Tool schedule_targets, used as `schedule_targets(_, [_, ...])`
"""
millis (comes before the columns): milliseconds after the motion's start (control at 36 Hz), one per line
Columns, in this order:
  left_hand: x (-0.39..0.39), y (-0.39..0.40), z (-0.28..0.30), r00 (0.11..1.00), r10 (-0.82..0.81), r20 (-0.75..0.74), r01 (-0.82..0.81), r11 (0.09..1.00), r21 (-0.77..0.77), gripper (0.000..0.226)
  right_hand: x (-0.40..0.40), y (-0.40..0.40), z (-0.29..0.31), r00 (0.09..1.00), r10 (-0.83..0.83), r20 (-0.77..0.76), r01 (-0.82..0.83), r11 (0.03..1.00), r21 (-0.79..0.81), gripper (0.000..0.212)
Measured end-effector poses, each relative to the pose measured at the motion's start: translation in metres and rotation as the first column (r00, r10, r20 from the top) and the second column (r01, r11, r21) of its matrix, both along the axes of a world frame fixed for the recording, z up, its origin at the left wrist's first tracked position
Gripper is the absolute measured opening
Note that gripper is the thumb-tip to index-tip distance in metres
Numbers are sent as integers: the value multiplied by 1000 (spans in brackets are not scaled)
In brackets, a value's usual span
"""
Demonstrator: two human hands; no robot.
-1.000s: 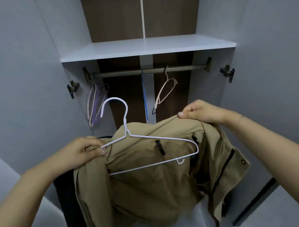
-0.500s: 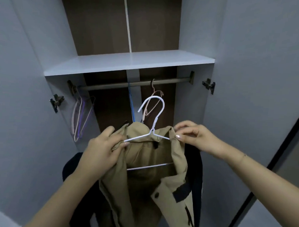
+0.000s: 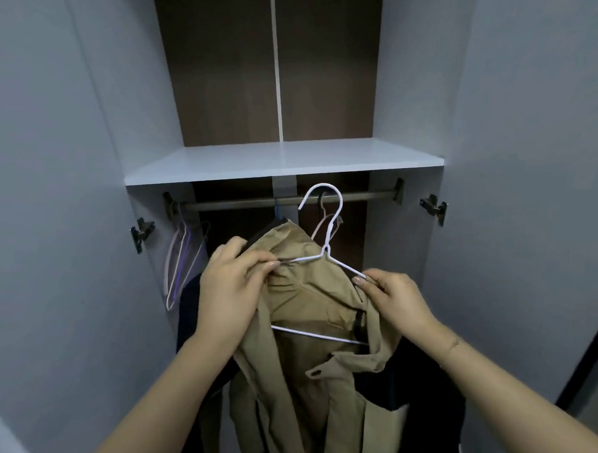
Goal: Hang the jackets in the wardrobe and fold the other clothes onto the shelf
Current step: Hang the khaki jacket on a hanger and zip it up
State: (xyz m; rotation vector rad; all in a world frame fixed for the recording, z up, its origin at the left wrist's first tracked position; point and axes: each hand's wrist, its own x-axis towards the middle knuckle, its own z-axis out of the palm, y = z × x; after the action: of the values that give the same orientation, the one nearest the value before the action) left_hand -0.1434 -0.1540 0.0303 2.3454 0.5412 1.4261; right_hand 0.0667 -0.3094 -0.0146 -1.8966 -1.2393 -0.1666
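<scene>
currently the left hand (image 3: 231,292) is pinching the tan jacket (image 3: 306,336) shoulder over the white hanger (image 3: 325,258), and the right hand (image 3: 395,299) is pinching the hanger's other arm, probably seating the shoulders so they do not slip. the jacket is hanging just below the rail (image 3: 371,197); the hook looks unhooked, though depth is unclear. the shelf (image 3: 279,164) is sitting above.

Two bare forearms reach up and forward from the bottom corners, hands level with each other and a little apart. The left hand (image 3: 231,285) shows its back, fingers curled inward, thumb and fingertips pinched together on tan fabric. The right hand (image 3: 392,297) also shows its back — its thumb and forefinger pinch a thin white wire, the other fingers folded beneath.
</scene>
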Motion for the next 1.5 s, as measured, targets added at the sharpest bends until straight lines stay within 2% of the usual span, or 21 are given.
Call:
schedule_targets(83, [-2, -23, -9, 992, -78, 102, 99, 970, -221, 20, 0, 8, 3, 999, -14, -45, 15, 999, 30, 20])
schedule_targets(139, [-5, -40, -28, 991, -93, 93, 120, 930, -349, 32, 1, 9, 6, 996, -3, -85, 6, 999, 42, 17])
schedule_targets(222, [-17, -45, -58, 990, -133, -38, 100, 878, -467, 35, 0, 6, 8, 990, 73, -121, -71, 997, 25, 12])
schedule_targets(306, [-34, -30, -62, 936, -244, -255, 76, 845, -529, 22, -7, 3, 10, 970, 182, -158, -180, 983, 27, 8])
schedule_targets(361, [-47, -17, -59, 951, -166, -260, 36, 898, -439, 14, -11, 4, 13, 958, 219, -185, -214, 976, 48, 14])
schedule_targets(417, [-60, -7, -44, 998, -31, -58, 15, 969, -247, 15, -13, 4, 17, 956, 223, -190, -217, 975, 52, 22])
schedule_targets(472, [-66, 5, -26, 994, -36, 102, 52, 985, -163, 11, -17, 3, 24, 962, 212, -172, -205, 977, 60, 22])
schedule_targets(500, [-65, 14, -20, 993, -67, 93, 82, 981, -176, 13, -19, 4, 27, 965, 205, -165, -196, 978, 71, 20])
schedule_targets(556, [-59, 30, -13, 980, -192, -59, 165, 938, -303, 38, -25, 5, 35, 964, 204, -170, -189, 977, 103, 17])
schedule_targets(611, [-49, 38, -14, 917, -346, -199, 240, 875, -420, 55, -30, 8, 43, 961, 214, -177, -191, 972, 138, 16])
schedule_targets(667, [-40, 39, -15, 885, -389, -256, 279, 882, -379, 53, -34, 12, 50, 957, 207, -205, -173, 970, 171, 15])
schedule_targets(750, [-30, 39, -9, 908, -352, -227, 277, 911, -305, 52, -40, 17, 62, 947, 176, -267, -119, 969, 218, 8])
schedule_targets(861, [-23, 42, 12, 947, -306, -99, 277, 932, -235, 34, -46, 20, 83, 953, 172, -249, -104, 958, 266, 6])
schedule_targets(917, [-21, 46, 27, 958, -282, -41, 269, 941, -206, 26, -46, 23, 95, 967, 150, -206, -85, 952, 294, 6])
schedule_targets(1028, [-10, 59, 66, 962, -271, 38, 274, 947, -171, 27, -46, 33, 122, 1000, 21, -8, -16, 932, 362, 6])
schedule_targets(1111, [4, 73, 99, 959, -270, 84, 279, 952, -128, 22, -42, 47, 147, 984, -115, 138, 38, 884, 466, 26])
schedule_targets(1167, [18, 86, 119, 951, -289, 113, 302, 946, -115, 21, -33, 60, 165, 969, -173, 176, 61, 858, 510, 38])
schedule_targets(1250, [43, 112, 144, 940, -303, 158, 320, 942, -98, 24, -9, 85, 192, 959, -190, 210, 53, 849, 527, 44])
schedule_targets(1389, [100, 164, 185, 916, -335, 220, 349, 937, -27, 29, 49, 136, 234, 942, -168, 290, -36, 810, 585, 40])
schedule_targets(1500, [150, 203, 230, 917, -334, 216, 330, 942, 56, 31, 104, 174, 278, 930, -163, 330, -91, 768, 634, 32])
